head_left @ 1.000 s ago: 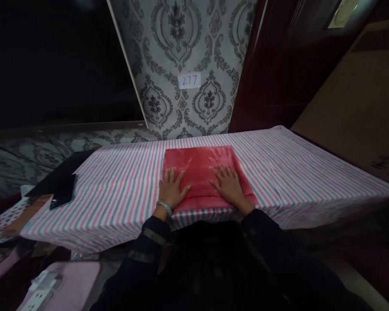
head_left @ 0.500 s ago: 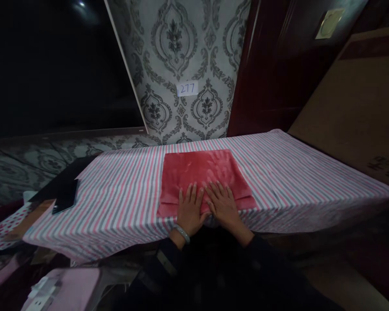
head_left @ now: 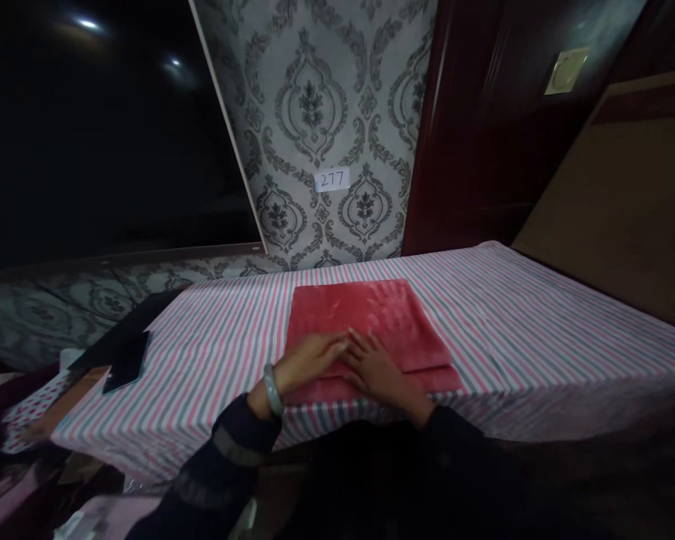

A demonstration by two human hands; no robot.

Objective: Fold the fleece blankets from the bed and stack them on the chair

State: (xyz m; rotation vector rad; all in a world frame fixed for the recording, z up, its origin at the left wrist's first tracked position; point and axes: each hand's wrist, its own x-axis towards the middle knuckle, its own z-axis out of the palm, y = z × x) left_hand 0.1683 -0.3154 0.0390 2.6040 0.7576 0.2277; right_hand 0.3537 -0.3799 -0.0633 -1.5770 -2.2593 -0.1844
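A folded red plush cloth (head_left: 365, 307) lies on the striped tablecloth (head_left: 219, 345), near the table's front edge. My left hand (head_left: 310, 355), with a pale bangle (head_left: 273, 390) at its wrist, is over the left part of the red cloth, fingers stretched toward the right and a little blurred. My right hand (head_left: 376, 369) is over the cloth's front middle, fingers extended and pointing up and left. The fingertips of both hands come together near the middle. Neither hand grips the cloth. I cannot tell how firmly they touch it.
A dark phone (head_left: 127, 361) lies at the table's left end, beside a black flat item (head_left: 129, 319). The large screen (head_left: 106, 142) hangs at the back left. A cardboard box (head_left: 619, 195) stands at the right. A paper marked 277 (head_left: 332, 179) is on the wall.
Both hands lay flat side by side at the cloth's front. My left hand has since turned sideways, bringing its fingertips to the right hand's. The whole view has shifted slightly.
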